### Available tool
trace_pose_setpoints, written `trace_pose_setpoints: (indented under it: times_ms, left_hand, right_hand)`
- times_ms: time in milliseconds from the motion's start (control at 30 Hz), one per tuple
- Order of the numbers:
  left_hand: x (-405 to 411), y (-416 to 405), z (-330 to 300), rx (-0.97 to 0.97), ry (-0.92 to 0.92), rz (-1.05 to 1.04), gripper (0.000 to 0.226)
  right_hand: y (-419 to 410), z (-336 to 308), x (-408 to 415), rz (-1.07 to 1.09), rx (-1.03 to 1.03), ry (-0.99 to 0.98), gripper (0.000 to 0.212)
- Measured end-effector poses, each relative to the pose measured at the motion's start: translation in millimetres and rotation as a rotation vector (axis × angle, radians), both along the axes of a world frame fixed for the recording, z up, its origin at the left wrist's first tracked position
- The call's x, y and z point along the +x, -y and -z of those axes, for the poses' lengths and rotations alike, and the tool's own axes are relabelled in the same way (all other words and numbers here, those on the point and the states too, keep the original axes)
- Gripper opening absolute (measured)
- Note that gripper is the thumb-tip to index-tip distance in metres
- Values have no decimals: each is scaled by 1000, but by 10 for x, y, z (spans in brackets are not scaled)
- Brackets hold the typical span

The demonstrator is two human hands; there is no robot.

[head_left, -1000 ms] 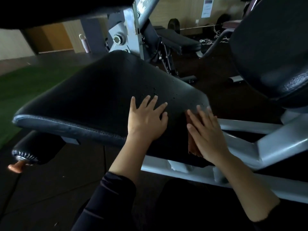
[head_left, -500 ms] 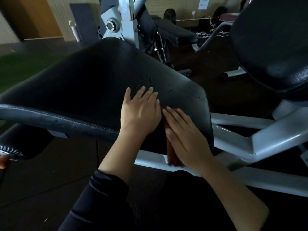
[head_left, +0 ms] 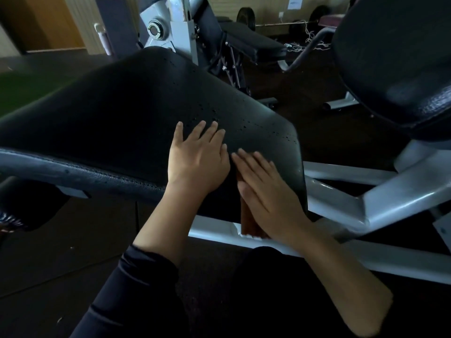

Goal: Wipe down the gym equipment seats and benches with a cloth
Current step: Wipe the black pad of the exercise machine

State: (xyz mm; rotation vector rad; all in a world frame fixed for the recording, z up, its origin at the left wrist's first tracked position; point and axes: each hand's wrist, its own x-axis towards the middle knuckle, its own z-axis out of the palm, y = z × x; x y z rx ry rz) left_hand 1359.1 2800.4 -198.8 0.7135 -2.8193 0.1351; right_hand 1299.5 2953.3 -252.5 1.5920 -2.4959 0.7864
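Head view: the left hand (head_left: 199, 162) lies flat, fingers straight, on the black padded vinyl bench (head_left: 117, 123). Just beside it, the right hand (head_left: 266, 191) presses the brown folded cloth (head_left: 247, 222) flat at the bench's near edge. Firm, overlapping strokes would probably clean best.

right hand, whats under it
A brown cloth, pressed flat against the black seat pad by the right hand. Only its lower edge shows; the rest is covered.
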Motion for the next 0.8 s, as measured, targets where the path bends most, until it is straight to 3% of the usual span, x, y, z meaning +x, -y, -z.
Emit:
trace_pose_setpoints:
  times_ms: [100,267,400,533,633,800]
  left_hand:
    - [3,-3,4,-5,-1,3,52]
    - [-8,-13,2,-6,17,-2,52]
    - [-30,-15,-20,-2,35,-12,52]
    - [-90,-5,-41,-8,85,-23,53]
    - [-190,-28,-48,-16,132,-17,55]
    - [-471,15,-67,-14,226,0,56]
  right_hand:
    - [-380,170,-176,17,-5,-2,50]
    - [-228,80,-773,163,-2,295,48]
    - [127,-71,-551,87,50,155,49]
    - [-135,10,-287,-89,-2,39,52]
    - [-281,9,-479,-140,23,112,51]
    - [-18,-92,-813,-39,3,284,47]
